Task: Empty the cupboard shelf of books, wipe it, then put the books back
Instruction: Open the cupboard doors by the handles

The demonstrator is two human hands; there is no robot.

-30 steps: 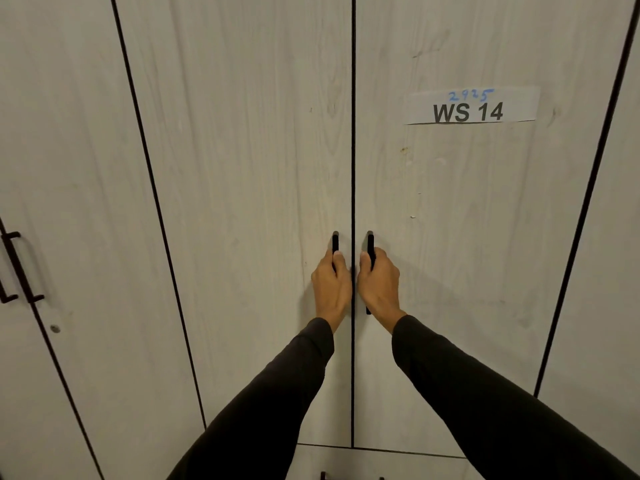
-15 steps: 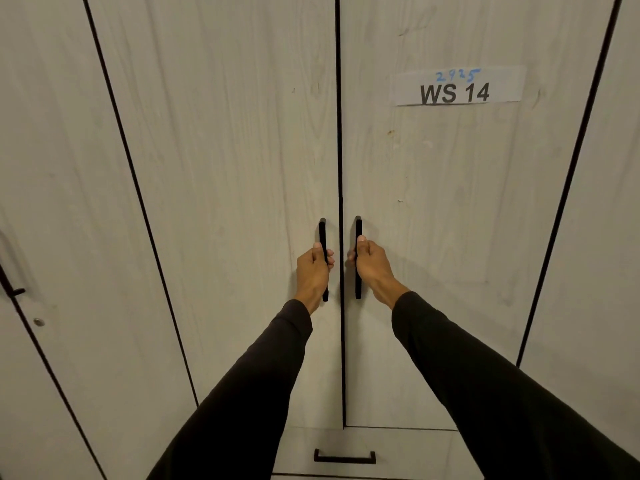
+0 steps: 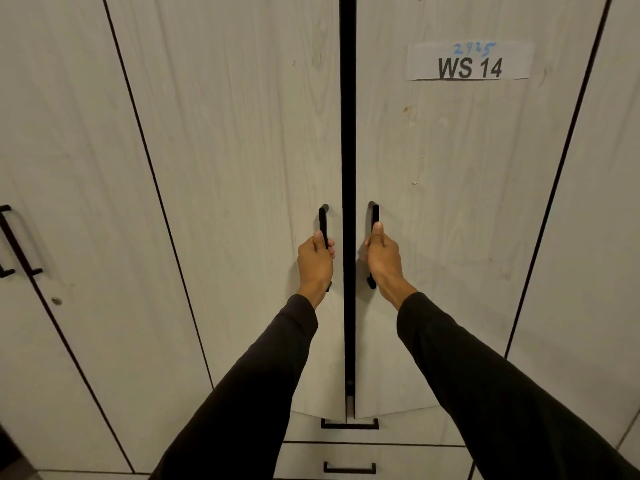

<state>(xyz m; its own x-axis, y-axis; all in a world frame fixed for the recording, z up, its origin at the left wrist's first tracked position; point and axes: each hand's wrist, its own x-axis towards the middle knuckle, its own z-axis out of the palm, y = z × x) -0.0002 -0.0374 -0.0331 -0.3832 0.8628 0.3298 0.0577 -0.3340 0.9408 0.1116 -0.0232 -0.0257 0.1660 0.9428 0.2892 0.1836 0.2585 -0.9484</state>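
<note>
Two pale wood-grain cupboard doors are seen from close in front, and each one is held by a hand. The left hand (image 3: 314, 261) is closed around the left handle (image 3: 323, 221), a black vertical bar near the inner edge of the left door (image 3: 235, 168); the fingers are curled round the bar and the thumb is laid along it, pointing up. The right hand (image 3: 383, 259) is wrapped in the same way around the right handle (image 3: 374, 213) on the right door (image 3: 450, 202), with its thumb also pointing up along the bar. Both forearms are covered by dark sleeves (image 3: 485, 375). Between the two doors a narrow dark gap (image 3: 347, 168) is open from top to bottom, and the lower corners of the doors are swung a little out over the drawer front beneath them. Nothing can be made out inside the gap (it is only black), so the shelf and the books are hidden behind the doors and cannot be described. A paper label (image 3: 469, 62) printed "WS 14", with small blue handwriting above the print, is stuck high on the right door. Below the doors two drawers are seen, the upper drawer handle (image 3: 349, 424) and the lower drawer handle (image 3: 349, 468) both black. On the far left another cupboard door (image 3: 52, 341) with its own black handle (image 3: 19, 242) is visible.
</note>
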